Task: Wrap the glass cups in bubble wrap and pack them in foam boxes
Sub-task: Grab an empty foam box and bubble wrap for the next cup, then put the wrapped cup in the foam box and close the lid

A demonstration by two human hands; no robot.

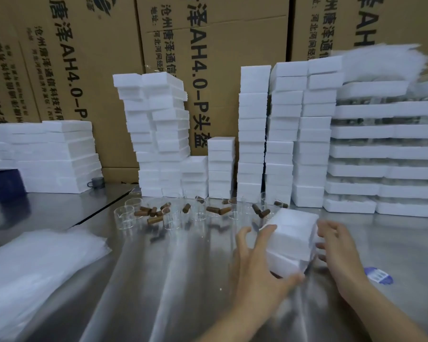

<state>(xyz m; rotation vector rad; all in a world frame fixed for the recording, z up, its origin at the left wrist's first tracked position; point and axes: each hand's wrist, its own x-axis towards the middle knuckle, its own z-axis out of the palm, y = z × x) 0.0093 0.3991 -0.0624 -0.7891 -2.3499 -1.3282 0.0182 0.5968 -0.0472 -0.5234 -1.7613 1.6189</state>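
A white foam box (292,233), made of two halves stacked one on the other, sits on the steel table (173,280) in front of me. My left hand (255,265) grips its left side, fingers spread on the upper half and thumb at the lower front corner. My right hand (341,250) holds the right side with curled fingers. Several clear glass cups (127,213) stand in a row behind the box, with brown cylindrical stoppers (156,213) scattered among them. A pile of bubble wrap sheets (35,262) lies at the left. The picture is blurred by motion.
Tall stacks of white foam boxes (252,134) line the back of the table, with wide foam trays (386,154) at the right and cardboard cartons (208,58) behind. A blue box (3,186) sits at the far left and a blue sticker (378,275) near my right wrist.
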